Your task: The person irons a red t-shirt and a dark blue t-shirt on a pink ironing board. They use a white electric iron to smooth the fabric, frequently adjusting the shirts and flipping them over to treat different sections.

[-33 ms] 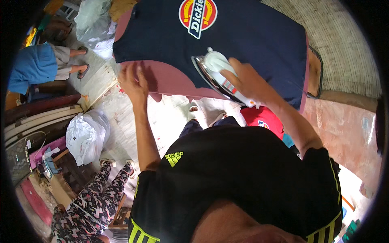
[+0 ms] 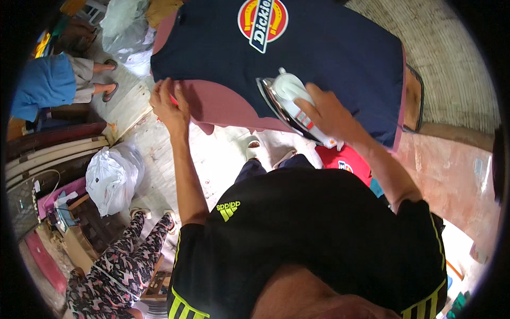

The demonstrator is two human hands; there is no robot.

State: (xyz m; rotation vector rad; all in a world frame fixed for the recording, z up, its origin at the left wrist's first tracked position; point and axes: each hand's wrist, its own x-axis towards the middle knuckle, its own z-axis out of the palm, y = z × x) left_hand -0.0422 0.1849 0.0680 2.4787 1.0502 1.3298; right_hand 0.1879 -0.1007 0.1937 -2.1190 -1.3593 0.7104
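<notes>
A navy garment (image 2: pixel 329 58) with a round red-and-yellow printed badge is spread over a pink-covered ironing board (image 2: pixel 218 101). My right hand (image 2: pixel 332 109) is wrapped round the handle of a white electric iron (image 2: pixel 289 87). The iron's metal soleplate rests on the garment near its close edge, below the badge. My left hand (image 2: pixel 171 106) is at the board's left edge, beside the garment's corner. Its fingers are curled, and a small bright red bit shows between thumb and fingers; what they grip is unclear.
Under the board's near edge lies a red garment (image 2: pixel 345 162). A stuffed white plastic bag (image 2: pixel 114 178) sits on the floor to the left. One person in a blue top (image 2: pixel 45 85) is at far left; another in patterned clothes (image 2: pixel 114 266) is at lower left.
My left hand has shifted slightly left, and its spread fingers have curled in at the board's edge. My right hand has slid the iron a little to the right and nearer me.
</notes>
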